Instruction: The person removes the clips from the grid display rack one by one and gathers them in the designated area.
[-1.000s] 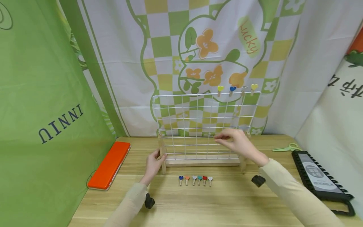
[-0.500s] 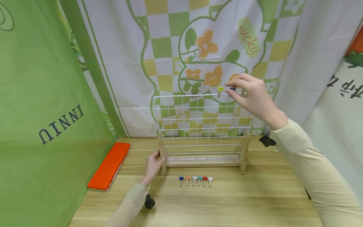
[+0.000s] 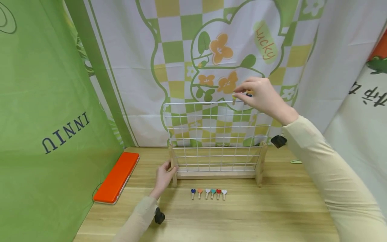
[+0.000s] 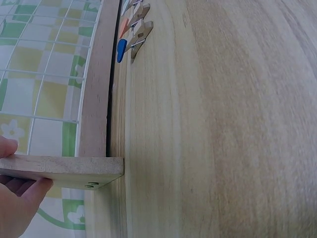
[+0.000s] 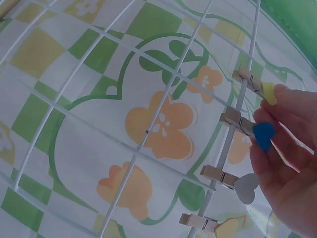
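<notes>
At the top rail of the white wire grid [image 3: 210,126], my right hand [image 3: 266,99] pinches the yellow heart of a small wooden clothespin [image 5: 268,92], which is clipped to the rail. Beside it on the same rail sit a blue-heart clothespin [image 5: 263,135], close by my fingers, a white-heart one [image 5: 246,188] and another yellow-heart one [image 5: 227,227]. My left hand [image 3: 163,176] grips the left wooden leg [image 4: 64,166] of the grid's stand, thumb on one side and fingers on the other.
Several heart clothespins, among them an orange one [image 3: 200,192], lie in a row before the stand. An orange-red case [image 3: 117,177] lies at the left. Green scissors [image 3: 296,161] are mostly hidden by the right arm. A patterned curtain [image 3: 130,84] hangs behind.
My right hand has risen from the grid's lower middle to the top rail, then moved slightly left onto the yellow clothespin. The left hand stays on the stand's leg.
</notes>
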### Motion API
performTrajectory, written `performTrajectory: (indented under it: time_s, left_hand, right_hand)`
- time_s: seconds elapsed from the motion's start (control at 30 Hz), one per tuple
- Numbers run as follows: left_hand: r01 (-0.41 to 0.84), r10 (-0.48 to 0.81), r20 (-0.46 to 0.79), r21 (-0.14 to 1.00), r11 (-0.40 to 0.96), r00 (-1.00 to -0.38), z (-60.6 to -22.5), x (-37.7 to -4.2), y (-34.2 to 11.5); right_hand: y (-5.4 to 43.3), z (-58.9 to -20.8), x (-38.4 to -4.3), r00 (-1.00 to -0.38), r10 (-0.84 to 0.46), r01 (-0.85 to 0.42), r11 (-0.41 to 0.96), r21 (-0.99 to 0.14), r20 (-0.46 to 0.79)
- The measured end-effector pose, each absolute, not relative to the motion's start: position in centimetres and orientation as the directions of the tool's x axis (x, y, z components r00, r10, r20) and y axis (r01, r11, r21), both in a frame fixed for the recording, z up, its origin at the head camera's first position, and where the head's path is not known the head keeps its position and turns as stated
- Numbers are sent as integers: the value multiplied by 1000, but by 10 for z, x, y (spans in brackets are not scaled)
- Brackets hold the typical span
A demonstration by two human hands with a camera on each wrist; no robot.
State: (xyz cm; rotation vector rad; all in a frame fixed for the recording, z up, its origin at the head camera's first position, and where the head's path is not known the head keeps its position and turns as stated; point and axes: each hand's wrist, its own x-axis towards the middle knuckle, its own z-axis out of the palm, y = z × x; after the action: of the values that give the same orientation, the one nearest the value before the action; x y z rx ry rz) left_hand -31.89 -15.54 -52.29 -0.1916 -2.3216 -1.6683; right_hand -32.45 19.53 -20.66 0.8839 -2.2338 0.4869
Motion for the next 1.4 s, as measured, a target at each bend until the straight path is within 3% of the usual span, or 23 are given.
performTrajectory:
  time_s: [0.5,0.87,1.0,1.4]
  left_hand:
    - [258,-52,286,918,301,-957,-520,-318,-155]
    - [269,-47,296,915,301,-954,-521,-317,-155]
    - [270,-48,296,917,292,-954,-521,-318,-155]
    - [271,-47,300,909,317,-953,-524,-321,-153]
  right_hand:
    - [191,-207,-321,-554,-468,-689,722,-63,689]
    - [188,-209,-316,-456,-403,-717,695,-59,794]
    - [187,-209,-309,-447,-386,-738,669,-90,807]
    - [188,-270,-290,-451,-423,-786,605,-127,786]
